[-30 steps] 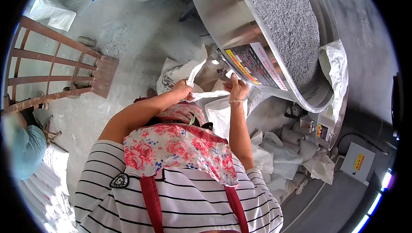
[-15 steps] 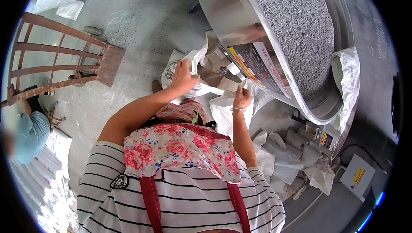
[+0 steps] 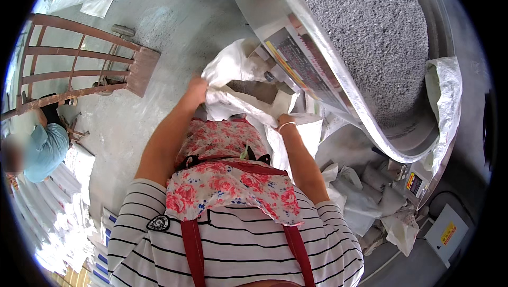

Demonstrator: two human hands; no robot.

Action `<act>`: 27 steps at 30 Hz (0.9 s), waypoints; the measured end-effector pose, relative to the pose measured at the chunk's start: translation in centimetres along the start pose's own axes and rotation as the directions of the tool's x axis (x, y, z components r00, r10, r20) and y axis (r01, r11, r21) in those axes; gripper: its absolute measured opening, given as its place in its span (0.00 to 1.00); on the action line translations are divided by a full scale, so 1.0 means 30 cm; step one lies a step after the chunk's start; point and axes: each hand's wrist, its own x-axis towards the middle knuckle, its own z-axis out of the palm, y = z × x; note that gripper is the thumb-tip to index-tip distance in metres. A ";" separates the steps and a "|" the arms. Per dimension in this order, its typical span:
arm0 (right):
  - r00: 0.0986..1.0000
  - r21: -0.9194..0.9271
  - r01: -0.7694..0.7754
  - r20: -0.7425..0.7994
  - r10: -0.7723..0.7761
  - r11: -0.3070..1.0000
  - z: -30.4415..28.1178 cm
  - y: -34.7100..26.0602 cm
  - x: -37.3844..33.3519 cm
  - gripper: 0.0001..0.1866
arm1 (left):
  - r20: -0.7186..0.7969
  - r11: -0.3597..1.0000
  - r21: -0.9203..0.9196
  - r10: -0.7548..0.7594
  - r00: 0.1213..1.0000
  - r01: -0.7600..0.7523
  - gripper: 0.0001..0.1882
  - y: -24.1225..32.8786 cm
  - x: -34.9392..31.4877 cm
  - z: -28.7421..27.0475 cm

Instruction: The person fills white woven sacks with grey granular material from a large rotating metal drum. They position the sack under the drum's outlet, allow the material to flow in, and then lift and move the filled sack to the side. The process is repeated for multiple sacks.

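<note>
A white woven sack (image 3: 226, 103) hangs in front of me below the steel drum, its mouth spread wide. At the left side of the mouth, my left hand (image 3: 197, 88) is closed round the sack's edge. My right hand (image 3: 284, 122), with a bracelet at its wrist, grips the near right edge in a pinch. Something grey-brown shows through the mouth; whether it lies inside the sack, I cannot tell. The large steel drum (image 3: 312, 28) leans over the sack's far right side, with grey granules (image 3: 365, 38) heaped in it.
Crumpled pale bags (image 3: 360, 202) lie under the drum, near a grey control box (image 3: 444, 229). Another white sack (image 3: 443, 102) drapes over the drum's right rim. To the left stand a rusty metal cart (image 3: 143, 70) and a seated person in a blue shirt (image 3: 50, 147).
My left hand has moved left and outward, pulling the sack's mouth wider. My right hand has come slightly left and nearer to me. The view has shifted a little.
</note>
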 end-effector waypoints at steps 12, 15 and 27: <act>0.879 0.290 -0.240 -0.340 0.334 0.927 0.276 -0.342 -0.077 0.09 | 0.541 -0.157 -0.840 -0.286 0.790 0.519 0.18 -0.025 -0.182 0.013; 0.932 0.391 -0.311 -0.054 0.359 0.866 0.306 -0.453 -0.094 0.17 | 0.478 -0.007 -0.864 -0.331 0.814 0.504 0.18 -0.073 -0.253 -0.077; 0.966 0.454 0.164 -0.254 -0.050 0.876 0.235 -0.712 -0.509 0.12 | 0.382 -0.062 -0.879 -0.683 0.622 0.472 0.14 -0.169 -0.668 -0.264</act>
